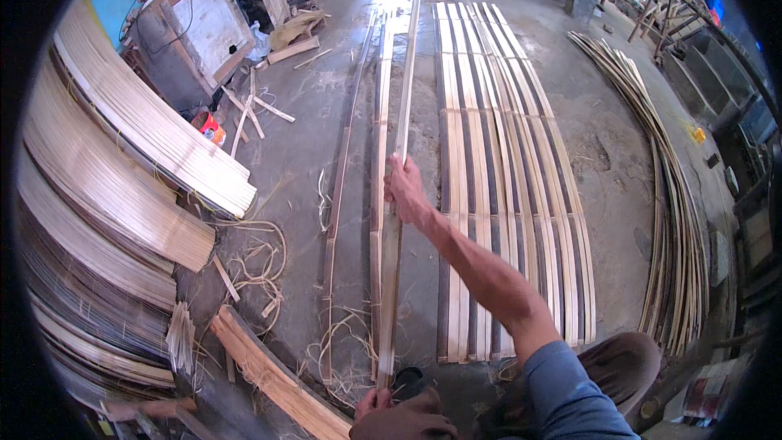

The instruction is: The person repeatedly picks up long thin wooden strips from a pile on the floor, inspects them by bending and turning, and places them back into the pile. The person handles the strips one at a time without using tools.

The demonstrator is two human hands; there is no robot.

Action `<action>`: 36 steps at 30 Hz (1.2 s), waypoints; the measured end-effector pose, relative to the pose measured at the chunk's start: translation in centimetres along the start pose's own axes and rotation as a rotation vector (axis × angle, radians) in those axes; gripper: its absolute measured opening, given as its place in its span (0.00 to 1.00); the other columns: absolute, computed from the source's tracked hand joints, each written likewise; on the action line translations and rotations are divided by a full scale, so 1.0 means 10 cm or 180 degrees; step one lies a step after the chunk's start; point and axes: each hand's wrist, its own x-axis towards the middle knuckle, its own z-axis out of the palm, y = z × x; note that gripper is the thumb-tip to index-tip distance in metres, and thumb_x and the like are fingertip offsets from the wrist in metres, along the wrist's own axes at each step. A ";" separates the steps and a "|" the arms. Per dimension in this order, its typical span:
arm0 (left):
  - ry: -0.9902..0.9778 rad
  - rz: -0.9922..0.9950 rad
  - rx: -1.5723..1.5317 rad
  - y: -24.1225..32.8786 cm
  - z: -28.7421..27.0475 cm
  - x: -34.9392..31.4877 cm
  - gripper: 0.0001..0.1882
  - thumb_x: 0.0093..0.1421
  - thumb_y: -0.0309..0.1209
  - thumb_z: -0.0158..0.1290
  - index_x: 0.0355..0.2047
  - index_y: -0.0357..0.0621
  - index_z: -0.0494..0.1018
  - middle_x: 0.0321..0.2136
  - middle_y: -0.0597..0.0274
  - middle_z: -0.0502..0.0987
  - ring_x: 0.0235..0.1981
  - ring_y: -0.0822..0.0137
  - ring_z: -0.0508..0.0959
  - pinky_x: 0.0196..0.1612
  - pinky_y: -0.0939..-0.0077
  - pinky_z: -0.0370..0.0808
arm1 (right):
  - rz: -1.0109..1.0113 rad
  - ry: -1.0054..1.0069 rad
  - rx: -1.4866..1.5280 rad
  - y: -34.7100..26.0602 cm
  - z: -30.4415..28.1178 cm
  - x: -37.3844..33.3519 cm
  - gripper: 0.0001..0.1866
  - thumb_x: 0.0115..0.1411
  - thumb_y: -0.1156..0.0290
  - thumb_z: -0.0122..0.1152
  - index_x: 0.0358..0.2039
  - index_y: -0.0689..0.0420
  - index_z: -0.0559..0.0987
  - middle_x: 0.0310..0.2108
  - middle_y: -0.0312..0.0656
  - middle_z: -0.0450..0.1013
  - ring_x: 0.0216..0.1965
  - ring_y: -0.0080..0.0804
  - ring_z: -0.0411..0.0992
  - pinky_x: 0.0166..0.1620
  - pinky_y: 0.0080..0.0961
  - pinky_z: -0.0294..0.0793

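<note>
A long, pale bamboo strip (409,73) runs from near my body far out across the floor. My right hand (404,187) is closed around it about midway, with the arm stretched forward. At the strip's near end, low in the view, my left hand (371,402) is closed on it, partly hidden beside my knee. Two more long strips lie on the floor just left, a narrow dark-edged strip (336,195) and a paler strip (378,187). To the right lies a flat row of bamboo slats (481,163), pale and dark bands alternating, with several cross lines.
Stacked bundles of slats (122,171) fill the left side. A thick split piece of wood (269,367) lies in front of them, near coiled fibre strips (273,253). A bundle of thin strips (672,236) curves along the right. An orange can (209,128) stands by a worn cabinet (195,33).
</note>
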 end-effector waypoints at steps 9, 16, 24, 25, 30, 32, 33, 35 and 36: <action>0.0752 0.1506 0.0170 2.47 0.07 0.79 0.24 0.68 0.45 0.42 0.21 0.40 0.69 0.10 0.71 0.62 0.12 0.79 0.62 0.15 0.80 0.58 | -0.0589 -0.1101 -0.2797 -1.25 -0.65 -0.74 0.30 0.67 0.44 0.35 0.49 0.59 0.69 0.37 0.49 0.70 0.39 0.41 0.72 0.45 0.40 0.73; -0.0052 0.2087 -0.0392 4.06 1.21 1.76 0.29 0.65 0.55 0.42 0.24 0.40 0.70 0.10 0.73 0.60 0.11 0.80 0.60 0.14 0.83 0.55 | 0.0522 -0.2088 -0.2308 0.06 -1.71 -2.53 0.45 0.61 0.35 0.39 0.67 0.56 0.47 0.61 0.61 0.55 0.64 0.52 0.54 0.64 0.42 0.56; -0.0934 0.1873 -0.1045 5.08 2.82 1.75 0.29 0.58 0.60 0.50 0.24 0.42 0.70 0.09 0.75 0.61 0.10 0.82 0.59 0.13 0.86 0.55 | 0.0096 -0.0901 -0.0200 -0.23 -1.93 -2.93 0.27 0.64 0.52 0.51 0.56 0.57 0.65 0.34 0.41 0.72 0.32 0.27 0.72 0.36 0.28 0.74; -0.1048 0.1911 -0.1082 5.10 2.98 1.73 0.29 0.57 0.60 0.50 0.24 0.43 0.70 0.09 0.76 0.61 0.10 0.83 0.59 0.13 0.87 0.56 | 0.0177 -0.0357 0.0032 -0.42 -2.00 -3.06 0.20 0.65 0.59 0.54 0.51 0.57 0.67 0.26 0.33 0.66 0.22 0.17 0.65 0.27 0.18 0.68; -0.2188 0.1691 -0.1304 4.98 3.89 1.40 0.33 0.57 0.64 0.46 0.35 0.41 0.72 0.12 0.72 0.67 0.11 0.79 0.66 0.16 0.85 0.66 | -0.0802 0.1296 -0.1250 -0.53 -2.76 -3.54 0.17 0.62 0.63 0.57 0.46 0.60 0.74 0.32 0.39 0.75 0.36 0.27 0.71 0.41 0.25 0.71; -0.2544 0.1838 -0.1173 4.78 4.21 1.47 0.45 0.59 0.67 0.35 0.56 0.36 0.62 0.30 0.54 0.77 0.31 0.69 0.76 0.34 0.75 0.74 | -0.0495 0.1952 -0.1715 -0.65 -3.01 -3.72 0.16 0.59 0.62 0.60 0.42 0.61 0.74 0.25 0.43 0.73 0.27 0.25 0.70 0.32 0.27 0.70; -0.2404 0.1747 -0.1098 4.62 4.35 1.46 0.46 0.58 0.68 0.33 0.59 0.38 0.60 0.36 0.52 0.75 0.36 0.67 0.74 0.39 0.72 0.73 | -0.0408 0.2284 -0.2101 -0.69 -3.17 -3.83 0.16 0.59 0.62 0.61 0.40 0.61 0.74 0.22 0.44 0.72 0.24 0.25 0.69 0.28 0.28 0.70; -0.2132 0.1556 -0.0934 4.16 4.56 1.41 0.48 0.58 0.70 0.29 0.63 0.41 0.55 0.47 0.47 0.71 0.47 0.63 0.71 0.48 0.67 0.70 | -0.0673 0.2730 -0.2418 -0.59 -3.53 -3.95 0.16 0.57 0.61 0.62 0.36 0.62 0.73 0.17 0.45 0.69 0.18 0.27 0.66 0.23 0.30 0.67; -0.2298 0.1299 -0.0926 3.90 4.63 1.42 0.49 0.57 0.71 0.27 0.64 0.43 0.54 0.49 0.49 0.68 0.48 0.63 0.69 0.49 0.66 0.69 | -0.0890 0.2812 -0.2571 -0.44 -3.71 -3.98 0.17 0.57 0.61 0.62 0.37 0.61 0.73 0.17 0.45 0.68 0.17 0.31 0.67 0.23 0.30 0.68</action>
